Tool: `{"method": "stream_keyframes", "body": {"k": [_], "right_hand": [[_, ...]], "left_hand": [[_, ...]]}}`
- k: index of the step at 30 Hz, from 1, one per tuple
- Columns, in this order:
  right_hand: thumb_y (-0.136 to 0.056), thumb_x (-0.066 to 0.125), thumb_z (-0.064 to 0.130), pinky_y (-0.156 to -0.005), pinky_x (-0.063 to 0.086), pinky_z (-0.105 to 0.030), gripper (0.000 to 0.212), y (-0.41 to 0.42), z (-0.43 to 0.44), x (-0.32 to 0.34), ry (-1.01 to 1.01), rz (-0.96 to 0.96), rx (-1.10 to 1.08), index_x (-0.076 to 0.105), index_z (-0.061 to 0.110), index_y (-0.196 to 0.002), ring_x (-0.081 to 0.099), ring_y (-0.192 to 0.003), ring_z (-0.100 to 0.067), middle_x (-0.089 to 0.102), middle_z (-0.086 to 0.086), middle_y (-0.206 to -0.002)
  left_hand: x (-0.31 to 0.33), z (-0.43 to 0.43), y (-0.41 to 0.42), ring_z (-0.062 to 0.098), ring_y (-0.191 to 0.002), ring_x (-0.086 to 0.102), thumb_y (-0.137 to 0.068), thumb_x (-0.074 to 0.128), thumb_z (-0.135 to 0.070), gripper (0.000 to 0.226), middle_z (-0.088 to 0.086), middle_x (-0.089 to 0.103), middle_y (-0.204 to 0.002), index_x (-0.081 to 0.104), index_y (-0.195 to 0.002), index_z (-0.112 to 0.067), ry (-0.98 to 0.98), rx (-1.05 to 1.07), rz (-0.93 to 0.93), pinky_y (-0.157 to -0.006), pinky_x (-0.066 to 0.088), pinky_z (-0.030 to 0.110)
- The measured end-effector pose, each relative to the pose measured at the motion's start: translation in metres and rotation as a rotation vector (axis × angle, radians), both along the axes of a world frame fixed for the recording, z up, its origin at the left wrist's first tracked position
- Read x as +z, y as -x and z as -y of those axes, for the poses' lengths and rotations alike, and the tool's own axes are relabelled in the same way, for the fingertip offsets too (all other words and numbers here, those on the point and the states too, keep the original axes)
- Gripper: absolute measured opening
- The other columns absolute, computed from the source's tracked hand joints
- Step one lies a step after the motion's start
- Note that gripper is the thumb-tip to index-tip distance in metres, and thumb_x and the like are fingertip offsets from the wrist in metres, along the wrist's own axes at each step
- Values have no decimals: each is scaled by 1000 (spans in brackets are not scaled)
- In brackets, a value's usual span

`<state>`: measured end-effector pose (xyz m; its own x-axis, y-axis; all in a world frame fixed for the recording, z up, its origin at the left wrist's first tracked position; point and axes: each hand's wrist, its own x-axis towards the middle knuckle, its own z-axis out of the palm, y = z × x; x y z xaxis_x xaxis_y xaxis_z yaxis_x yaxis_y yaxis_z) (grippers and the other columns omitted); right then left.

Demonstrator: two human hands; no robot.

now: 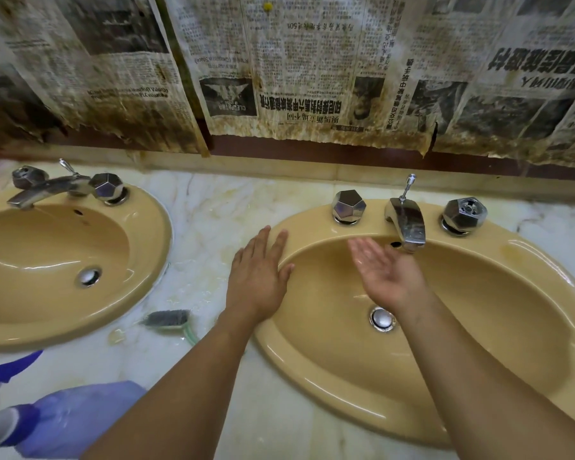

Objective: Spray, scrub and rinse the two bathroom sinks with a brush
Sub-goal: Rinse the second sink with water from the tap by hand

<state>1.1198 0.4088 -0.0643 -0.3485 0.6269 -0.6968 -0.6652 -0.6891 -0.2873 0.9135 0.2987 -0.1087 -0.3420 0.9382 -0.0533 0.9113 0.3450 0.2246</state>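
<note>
your spray bottle point(73, 416) lay nearest; the brush point(166, 318) rested on the counter point(213, 207) between left sink point(20, 330) and right sink point(312, 370). your left hand point(258, 277) lay flat, fingers straight, on the latter's rim; your right hand point(384, 273) hung palm-up, fingers loose, by its faucet point(407, 224).

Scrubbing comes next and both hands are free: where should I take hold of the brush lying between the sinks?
Take the brush by its pale green handle, which points toward you off the bristle head's right end. It lies flat on the counter, so come down from above, probably with the left hand, resting nearby on the rim of the right sink.
</note>
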Motion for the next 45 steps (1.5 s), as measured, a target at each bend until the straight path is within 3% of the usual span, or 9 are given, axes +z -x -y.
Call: {"method": "stream_keyframes", "body": {"k": [7, 11, 19, 23, 29, 33, 37, 41, 45], "right_hand": [[-112, 37, 25, -95, 55, -40, 40, 53, 30, 29, -221, 235, 475, 58, -10, -116, 65, -111, -38, 66, -28, -115], [-111, 38, 23, -85, 56, -39, 39, 3, 21, 11, -99, 257, 277, 61, -7, -111, 67, -100, -35, 67, -25, -110], [-107, 46, 20, -71, 61, -38, 30, -50, 0, -4, 27, 65, -69, 62, 0, -122, 76, -91, -30, 77, -17, -97], [-101, 51, 16, -65, 64, -34, 29, -8, 12, 17, -95, 107, 195, 66, -5, -114, 77, -87, -32, 75, -22, -108], [-108, 48, 21, -96, 57, -40, 32, 46, 67, 52, -559, 452, 703, 68, -4, -101, 71, -95, -30, 73, -27, -105], [-109, 46, 23, -90, 58, -41, 35, 13, 53, 34, -348, 425, 452, 66, -5, -102, 72, -97, -37, 72, -25, -102], [-110, 38, 23, -82, 57, -41, 38, -43, 18, 3, -49, 155, 114, 60, -6, -119, 69, -104, -36, 68, -25, -120], [-109, 41, 23, -77, 61, -41, 34, -65, -3, -7, 33, 3, -128, 60, 0, -125, 75, -95, -32, 77, -20, -101], [-105, 48, 16, -62, 63, -34, 26, -31, 5, 2, -16, 87, 65, 67, -2, -107, 78, -76, -28, 75, -16, -93]], "left_hand": [[-15, 34, -16, 29, -157, 15, -99, 22, -36, 66, 11, 9, -172, 29, -162, -18, -141, 77, 98, -128, 11, 37], [-17, 55, -38, 26, -159, -6, -101, 28, -18, 67, -3, -11, -172, 8, -165, -17, -100, 178, 149, -129, 2, 34], [-4, 49, -39, 22, -158, -6, -108, 33, -25, 65, -9, -14, -171, 4, -165, -21, -72, 219, 140, -128, 7, 37], [-4, 26, -18, 25, -159, 1, -106, 23, -43, 66, -3, -14, -171, 3, -166, -22, -16, 146, 78, -127, 12, 46], [-2, 8, 0, 24, -159, -1, -103, 42, -44, 79, 2, -10, -172, -3, -165, -27, 55, 34, 53, -127, 5, 45], [-3, 22, -8, 30, -155, 18, -94, 37, -52, 77, 11, 16, -170, 19, -164, -25, -99, 126, 179, -125, 15, 42], [-9, 48, -39, 35, -156, 15, -94, 54, -17, 69, 15, 13, -170, 33, -160, -16, -257, 281, 321, -128, 12, 40], [-8, 80, -84, 26, -159, -8, -96, 40, -14, 71, 4, -10, -172, 18, -163, -13, -299, 351, 318, -122, -7, 26], [-5, 94, -97, 20, -155, -25, -100, 14, -33, 68, -7, -23, -169, 4, -165, -15, -204, 324, 267, -121, -12, 26]]}}
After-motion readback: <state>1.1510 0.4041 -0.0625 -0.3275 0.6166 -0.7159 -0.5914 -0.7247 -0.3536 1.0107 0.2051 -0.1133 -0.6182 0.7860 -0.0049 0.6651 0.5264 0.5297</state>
